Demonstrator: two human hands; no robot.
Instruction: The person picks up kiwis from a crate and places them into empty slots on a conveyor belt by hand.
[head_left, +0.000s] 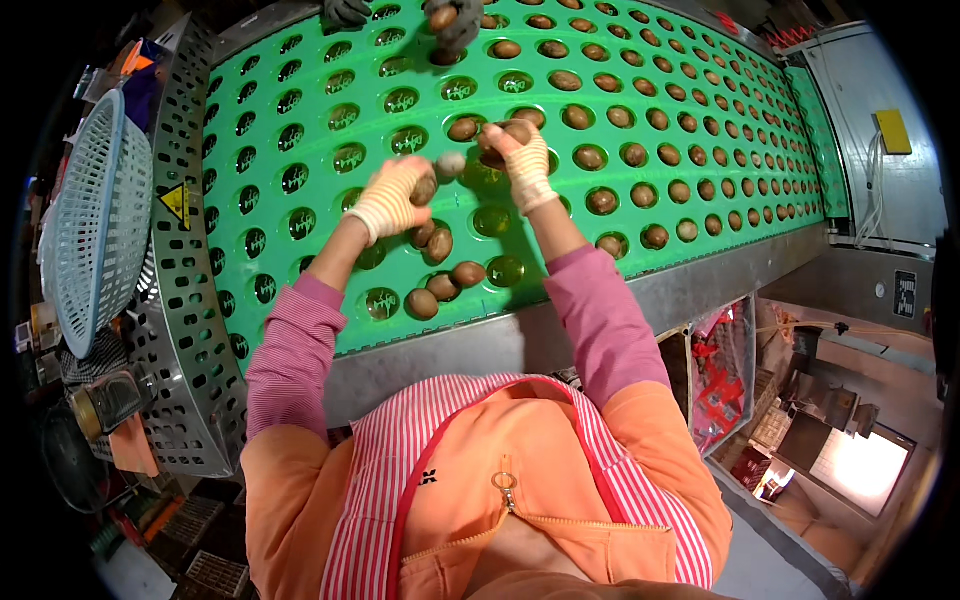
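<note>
My left hand (392, 200), in a striped fingerless glove, holds a brown egg (424, 189) over the green perforated belt (280, 200). Beside its fingers lies a paler, greyish egg (450, 164). Several loose brown eggs (438, 244) lie just below it, more of them (468, 274) nearer the belt's front. My right hand (522, 168), gloved the same way, has its fingers closed on a brown egg (500, 137) above a pocket, right of my left hand. Rows of eggs (633, 155) fill pockets toward the right; many pockets on the left hold no egg.
A co-worker's dark gloved hands (457, 28) are at the far edge, one with eggs. At left are a perforated metal guard (180, 260) and pale blue basket (100, 220). A metal housing (860, 150) stands at right; a metal ledge (500, 340) runs along the front.
</note>
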